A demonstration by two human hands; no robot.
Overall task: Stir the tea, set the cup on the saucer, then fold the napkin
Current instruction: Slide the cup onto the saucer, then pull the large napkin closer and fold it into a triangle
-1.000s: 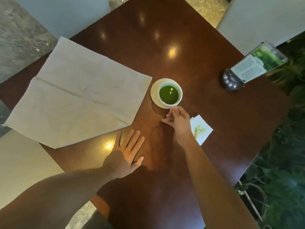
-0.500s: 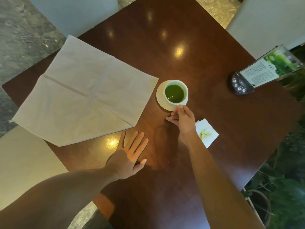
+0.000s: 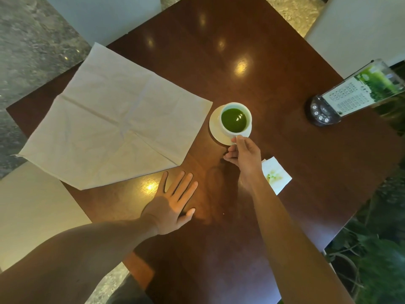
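One white cup point(image 3: 235, 120) of green tea sits on the one white saucer point(image 3: 215, 131), a little toward the saucer's right side instead of centred, in the middle of the dark wooden table point(image 3: 274, 88). The right hand point(image 3: 244, 155) pinches the cup's handle on the near side, thumb and forefinger closed on it, the other fingers curled underneath. Whether the cup's base already rests fully on the saucer cannot be told from above.

Just left of the saucer, one large cream napkin point(image 3: 114, 123) lies spread flat and unfolded, its right corner almost touching the saucer and its left corner reaching past the table's left edge. The left hand point(image 3: 173, 207) lies palm down on the table near the front edge, fingers spread wide, holding nothing.

The tea stands high in the cup, so a jerky release or a tug on the handle could slop it over the rim, and the off-centre seating could let the cup tip off the saucer's lip toward the napkin.

One small stained paper square point(image 3: 277, 175) lies right of the right wrist. One menu stand point(image 3: 350, 95) sits at the right edge.
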